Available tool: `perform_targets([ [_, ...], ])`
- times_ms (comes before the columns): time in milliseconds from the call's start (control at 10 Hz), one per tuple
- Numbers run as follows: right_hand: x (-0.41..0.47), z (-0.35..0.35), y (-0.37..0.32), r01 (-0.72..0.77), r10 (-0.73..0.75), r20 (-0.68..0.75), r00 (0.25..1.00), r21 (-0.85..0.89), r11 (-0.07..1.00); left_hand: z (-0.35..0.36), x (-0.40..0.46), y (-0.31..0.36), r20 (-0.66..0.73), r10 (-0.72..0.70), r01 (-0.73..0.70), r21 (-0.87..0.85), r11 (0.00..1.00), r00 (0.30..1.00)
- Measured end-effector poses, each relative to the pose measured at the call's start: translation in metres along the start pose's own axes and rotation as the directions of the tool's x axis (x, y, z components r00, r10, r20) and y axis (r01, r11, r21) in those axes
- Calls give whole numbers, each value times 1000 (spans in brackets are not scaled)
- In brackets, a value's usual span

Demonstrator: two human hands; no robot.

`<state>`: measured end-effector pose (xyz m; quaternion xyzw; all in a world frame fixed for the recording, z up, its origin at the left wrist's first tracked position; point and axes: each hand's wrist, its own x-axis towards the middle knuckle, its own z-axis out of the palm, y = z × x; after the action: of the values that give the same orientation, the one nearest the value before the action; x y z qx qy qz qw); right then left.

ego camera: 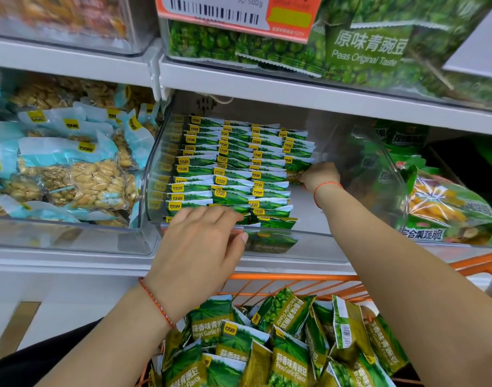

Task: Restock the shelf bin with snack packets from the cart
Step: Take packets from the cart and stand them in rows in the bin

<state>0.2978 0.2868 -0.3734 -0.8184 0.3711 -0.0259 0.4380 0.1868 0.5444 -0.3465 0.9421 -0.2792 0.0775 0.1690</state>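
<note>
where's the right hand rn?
In the head view, the right hand is inside the clear plastic shelf bin, right of centre, pinching a green pea snack packet at the right end of the stacked rows.

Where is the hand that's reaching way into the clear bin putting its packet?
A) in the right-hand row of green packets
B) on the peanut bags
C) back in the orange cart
A: the right hand pinches a green packet at the near end of the right-hand row inside the clear bin.

The bin's [379,174] right side lies bare; packet rows [228,174] fill its left.
</note>
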Motion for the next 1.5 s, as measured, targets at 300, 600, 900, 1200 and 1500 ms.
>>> perform_targets([
  [300,-5,-3,-7,17,-20,95,995,34,999,-1,0,0,10,0,0,2,1000,1000],
  [600,-5,-9,-9,-88,2,255,967,326,941,0,0,0,-1,6,-6,-1,1000,1000],
  [900,-15,-1,-27,-70,46,145,988,168,983,0,0,1,-6,7,-7,-4,1000,1000],
  [1200,-20,-3,-23,22,-47,141,989,170,985,0,0,-1,5,10,-10,9,1000,1000],
  [1500,-20,0,-28,-28,16,112,994,101,994,2,-1,-2,-12,31,-31,16,999,999],
])
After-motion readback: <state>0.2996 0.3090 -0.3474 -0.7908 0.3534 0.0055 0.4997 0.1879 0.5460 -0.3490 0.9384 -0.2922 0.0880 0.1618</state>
